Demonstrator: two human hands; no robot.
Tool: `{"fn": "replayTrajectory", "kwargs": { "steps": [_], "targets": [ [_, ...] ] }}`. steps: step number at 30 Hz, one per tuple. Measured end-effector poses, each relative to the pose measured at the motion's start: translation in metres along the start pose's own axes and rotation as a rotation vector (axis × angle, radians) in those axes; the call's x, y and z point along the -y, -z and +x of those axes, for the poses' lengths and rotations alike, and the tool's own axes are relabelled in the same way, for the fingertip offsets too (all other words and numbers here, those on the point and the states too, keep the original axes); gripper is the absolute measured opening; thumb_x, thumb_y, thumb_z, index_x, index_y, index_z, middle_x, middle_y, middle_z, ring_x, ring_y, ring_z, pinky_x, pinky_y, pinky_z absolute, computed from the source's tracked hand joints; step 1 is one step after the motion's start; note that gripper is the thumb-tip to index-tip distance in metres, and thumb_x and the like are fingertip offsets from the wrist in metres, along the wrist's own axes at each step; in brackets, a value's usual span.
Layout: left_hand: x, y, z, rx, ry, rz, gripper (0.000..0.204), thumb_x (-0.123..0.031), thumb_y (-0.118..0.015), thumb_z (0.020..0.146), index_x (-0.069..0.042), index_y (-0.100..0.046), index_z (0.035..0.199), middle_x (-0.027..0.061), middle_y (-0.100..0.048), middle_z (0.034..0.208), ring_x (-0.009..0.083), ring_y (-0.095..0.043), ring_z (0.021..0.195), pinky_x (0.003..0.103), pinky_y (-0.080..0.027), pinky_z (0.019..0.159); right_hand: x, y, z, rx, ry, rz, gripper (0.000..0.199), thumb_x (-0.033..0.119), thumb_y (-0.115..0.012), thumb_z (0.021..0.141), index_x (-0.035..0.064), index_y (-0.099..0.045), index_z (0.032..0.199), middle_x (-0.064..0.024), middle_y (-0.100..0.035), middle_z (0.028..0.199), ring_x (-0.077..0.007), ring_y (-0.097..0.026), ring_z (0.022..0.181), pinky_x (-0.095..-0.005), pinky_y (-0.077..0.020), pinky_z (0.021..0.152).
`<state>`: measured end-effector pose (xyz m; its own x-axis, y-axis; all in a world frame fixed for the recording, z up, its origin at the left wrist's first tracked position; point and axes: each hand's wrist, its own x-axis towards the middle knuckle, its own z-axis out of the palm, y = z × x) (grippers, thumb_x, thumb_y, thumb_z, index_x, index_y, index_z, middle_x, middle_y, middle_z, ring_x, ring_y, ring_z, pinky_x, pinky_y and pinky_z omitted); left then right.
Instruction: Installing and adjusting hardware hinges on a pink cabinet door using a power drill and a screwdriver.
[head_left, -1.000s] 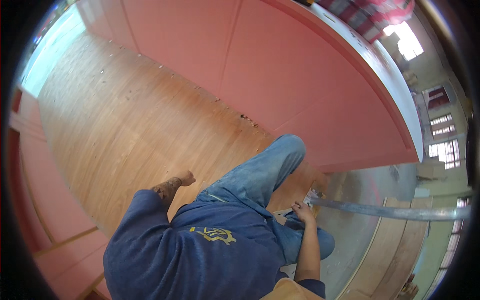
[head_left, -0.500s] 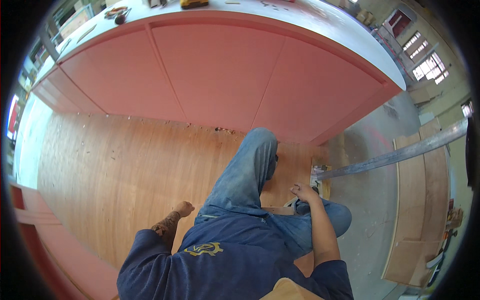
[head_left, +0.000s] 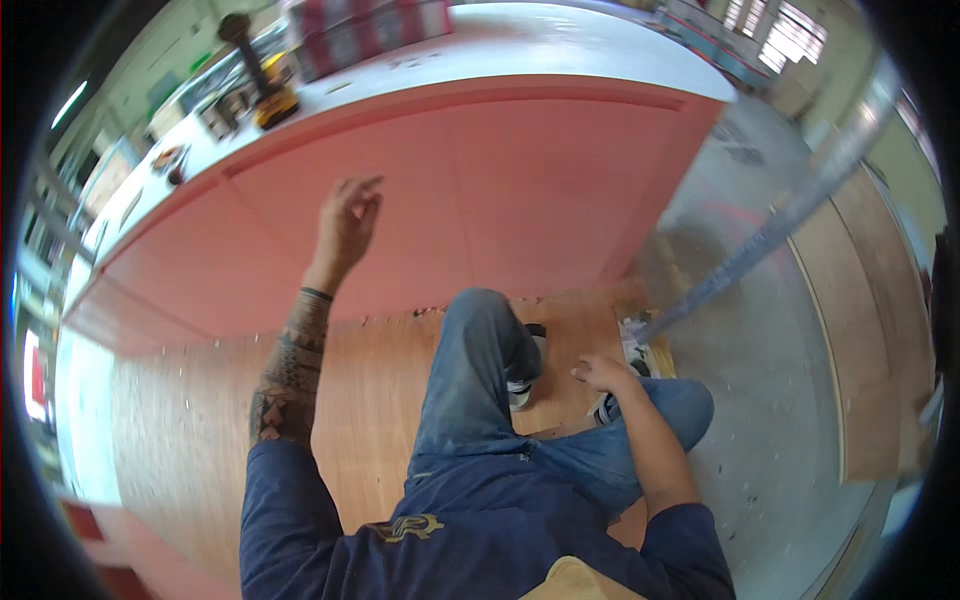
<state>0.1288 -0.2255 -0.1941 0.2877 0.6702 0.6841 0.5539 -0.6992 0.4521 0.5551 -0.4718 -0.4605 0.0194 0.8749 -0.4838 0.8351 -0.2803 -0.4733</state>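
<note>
- The left hand (head_left: 348, 222) is raised, its forearm stretched forward; it is part open, with fingers loosely bent and no thing seen in its grasp.
- It shows against the pink front of the counter (head_left: 540, 180); whether any fingertip touches that front, I cannot tell.
- The right hand (head_left: 603, 373) is low, by the bent right leg; it too is part open, fingers slackly curled, with no thing seen in it.
- Its forearm lies across the jeans (head_left: 470, 370) near the right knee; whether the palm rests on the leg is unclear.
- The counter stands in front of the person, across the view, its white top above the pink front.
- The drill (head_left: 277, 108), yellow and black, stands upright on that top close to the front edge, beyond the left hand and to its left.
- Just beside the drill, on its right, sits a checked bag (head_left: 370, 38).
- A grey pole (head_left: 760, 245) slants on the right, its lower end near the right hand.
- Under the person is a wooden floor (head_left: 375, 400).
</note>
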Motion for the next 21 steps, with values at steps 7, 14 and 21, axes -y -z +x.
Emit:
{"fn": "replayTrajectory", "kwargs": {
  "steps": [7, 14, 21],
  "targets": [
    [0.023, -0.021, 0.078, -0.033, -0.23, 0.384, 0.049, -0.012, -0.073, 0.091, -0.01, -0.059, 0.138, 0.0188, -0.054, 0.136, 0.037, -0.05, 0.129, 0.048, -0.044, 0.108, 0.02, 0.013, 0.007, 0.089, -0.093, 0.083, 0.06, 0.042, -0.067, 0.097, -0.0015, -0.058, 0.137, -0.0234, -0.071, 0.113, -0.0311, -0.072, 0.085, -0.0469, -0.057, 0.079],
    [0.026, -0.041, 0.074, 0.052, -0.111, 0.517, 0.065, -0.018, -0.076, 0.089, -0.012, -0.05, 0.148, 0.0257, -0.043, 0.145, 0.0443, -0.042, 0.135, 0.054, -0.038, 0.112, 0.02, 0.011, 0.004, -0.052, 0.072, 0.09, 0.055, 0.043, -0.066, 0.096, -0.0025, -0.063, 0.126, -0.0238, -0.072, 0.116, -0.0372, -0.071, 0.103, -0.0468, -0.0552, 0.091],
    [0.018, -0.042, 0.067, 0.054, -0.085, 0.559, 0.074, -0.017, -0.077, 0.087, -0.013, -0.044, 0.152, 0.0265, -0.04, 0.15, 0.0457, -0.037, 0.14, 0.056, -0.036, 0.115, 0.044, 0.038, -0.004, -0.037, 0.127, 0.078, 0.052, 0.042, -0.067, 0.094, -0.0032, -0.066, 0.12, -0.0268, -0.07, 0.118, -0.0404, -0.067, 0.113, -0.0493, -0.0524, 0.098]
  ]
}}
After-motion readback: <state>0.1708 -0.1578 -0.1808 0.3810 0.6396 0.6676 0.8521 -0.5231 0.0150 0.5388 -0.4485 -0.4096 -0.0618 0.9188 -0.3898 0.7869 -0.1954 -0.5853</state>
